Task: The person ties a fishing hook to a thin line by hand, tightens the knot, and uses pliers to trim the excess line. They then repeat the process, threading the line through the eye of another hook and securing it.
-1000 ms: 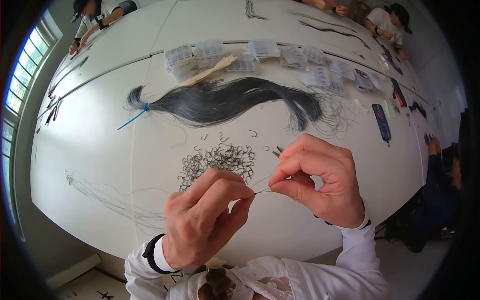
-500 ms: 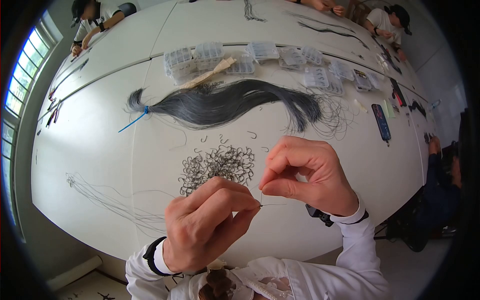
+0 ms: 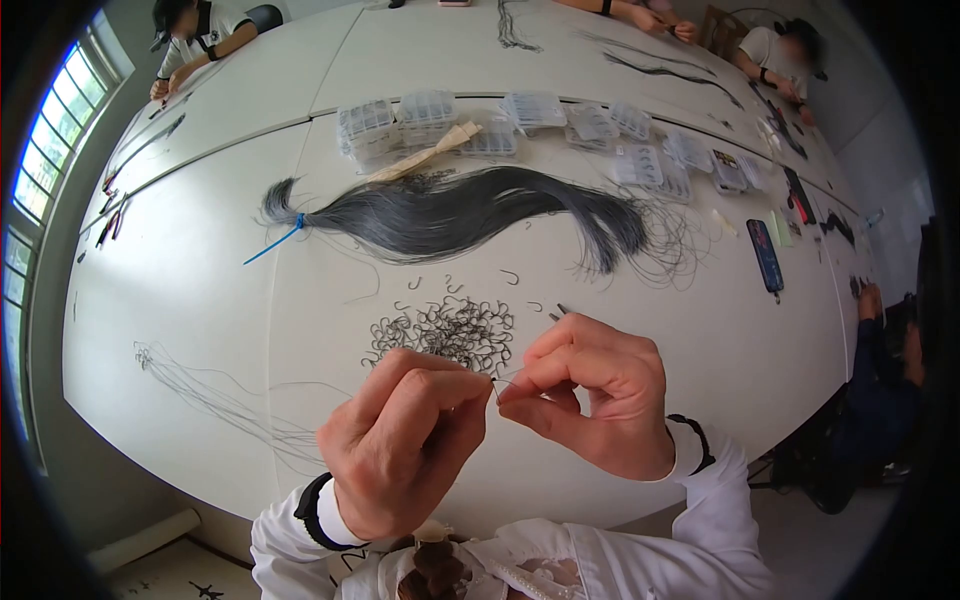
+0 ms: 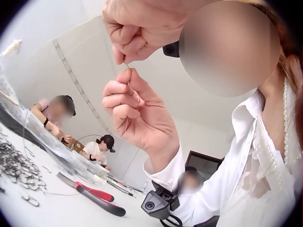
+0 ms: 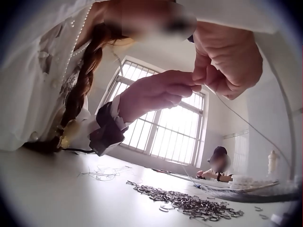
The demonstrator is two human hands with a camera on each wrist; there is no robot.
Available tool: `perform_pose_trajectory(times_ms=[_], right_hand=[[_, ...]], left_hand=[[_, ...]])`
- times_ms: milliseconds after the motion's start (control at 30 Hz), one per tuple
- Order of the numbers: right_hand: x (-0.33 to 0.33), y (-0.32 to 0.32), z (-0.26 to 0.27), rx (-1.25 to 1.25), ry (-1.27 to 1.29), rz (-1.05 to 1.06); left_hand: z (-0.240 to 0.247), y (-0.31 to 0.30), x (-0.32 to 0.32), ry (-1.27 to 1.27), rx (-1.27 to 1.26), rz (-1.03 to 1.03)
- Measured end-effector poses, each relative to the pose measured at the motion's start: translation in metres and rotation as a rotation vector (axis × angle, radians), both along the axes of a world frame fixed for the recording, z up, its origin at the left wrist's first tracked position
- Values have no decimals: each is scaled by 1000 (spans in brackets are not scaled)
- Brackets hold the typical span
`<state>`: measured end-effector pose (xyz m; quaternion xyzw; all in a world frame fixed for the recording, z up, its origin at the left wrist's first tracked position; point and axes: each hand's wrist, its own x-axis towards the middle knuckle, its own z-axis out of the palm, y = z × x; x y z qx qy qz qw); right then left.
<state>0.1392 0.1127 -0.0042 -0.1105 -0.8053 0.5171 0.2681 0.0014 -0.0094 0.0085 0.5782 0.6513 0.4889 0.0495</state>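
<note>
Both hands are raised over the table, fingertips nearly meeting. The left hand (image 3: 395,445) pinches a small dark tip, probably a fish hook, mostly hidden in the fingers. With thumb and forefinger the right hand (image 3: 595,395) pinches a thin line that bows between the hands. In the right wrist view more of this line (image 5: 251,124) trails away. Beyond the left hand lies a pile of dark fish hooks (image 3: 455,325). A pair of red-and-black pliers (image 4: 94,196) lies on the table, its tips showing past the right hand in the head view.
A long dark grey bundle of strands (image 3: 440,215), bound with a blue tie (image 3: 273,240), lies behind the hooks. Beyond it stand clear plastic boxes (image 3: 530,108). Thin lines (image 3: 210,395) spread at the left. A phone (image 3: 763,255) lies at the right. Other people sit around the table.
The right hand first moves in and up over the left fingertips, uncovering a short line end, then drops lower beside them. The left hand shifts slightly left. Both keep their pinch.
</note>
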Motion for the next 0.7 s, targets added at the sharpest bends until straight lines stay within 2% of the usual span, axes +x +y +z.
perform_pose_trajectory(times_ms=[33, 100, 133, 200, 233, 300, 367, 467, 700], right_hand=[[0, -2, 1, 0, 0, 0], [-1, -7, 2, 373, 101, -126], [0, -8, 1, 373, 101, -126], [1, -9, 1, 733, 198, -183], [3, -9, 2, 733, 198, -183], [9, -9, 7, 1009, 209, -170], [13, -10, 14, 1014, 194, -184], [16, -5, 22, 1022, 169, -170], [12, 10, 19, 911, 220, -114]], left_hand=[[0, 0, 0, 9, -7, 8], [0, 0, 0, 18, -14, 16], [-1, 0, 0, 46, -15, 28], [-2, 0, -1, 75, -18, 39], [-3, 0, -2, 108, -9, 15], [-4, 1, -3, 142, -1, -11], [-4, 3, -3, 237, 28, -103], [-4, 3, -3, 237, 29, -170], [2, 2, -3, 266, -4, -242]])
